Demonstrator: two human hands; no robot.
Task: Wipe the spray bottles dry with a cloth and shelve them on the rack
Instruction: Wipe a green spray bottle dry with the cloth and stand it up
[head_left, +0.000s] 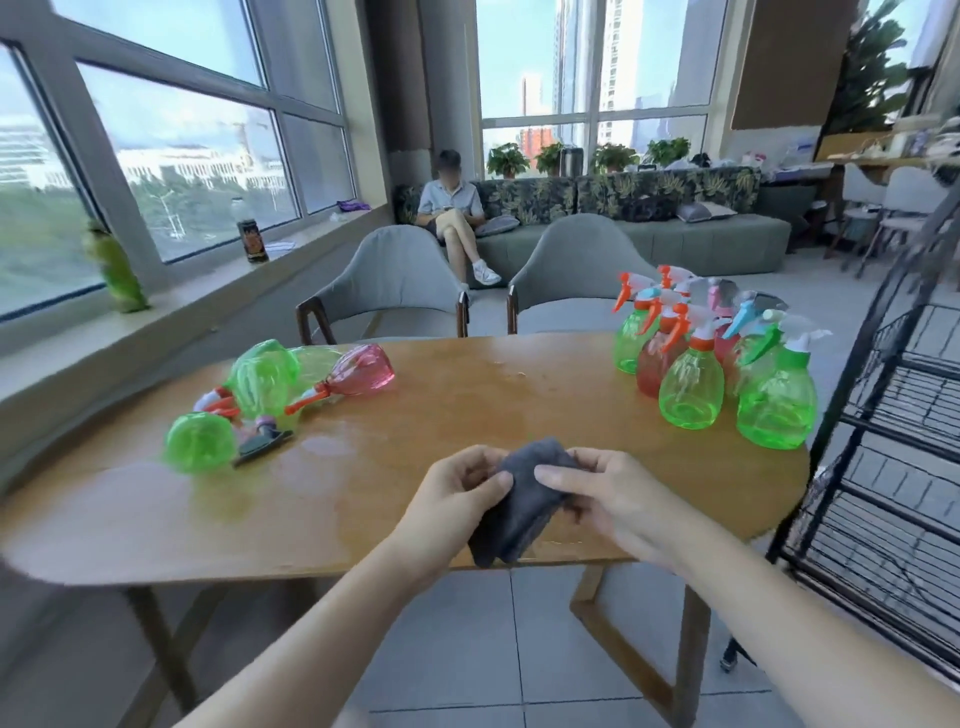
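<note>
On the left side of the table, a few spray bottles lie on their sides in a heap. The nearest one is a green bottle. Behind it lies another green bottle, and a pink bottle lies next to that. They look like thin, clear plastic, so they should be light and a bit bendy. The table top shines with wet patches around them, so the bottles are likely wet and slippery too. A good place to grab one is the thin neck under the trigger, or around the fat belly.

In the middle, close to the near edge of the table, both hands hold a dark gray cloth. The left hand curls its fingers around the left side of the cloth. The right hand pinches the right side. The cloth is soft and floppy, and it hangs down between them. No bottle is in either hand yet. The lying bottles are well off to the left of the hands.

On the right side, more bottles stand up in a bunch, far from the hands. Past the table edge is the black wire rack.
</note>
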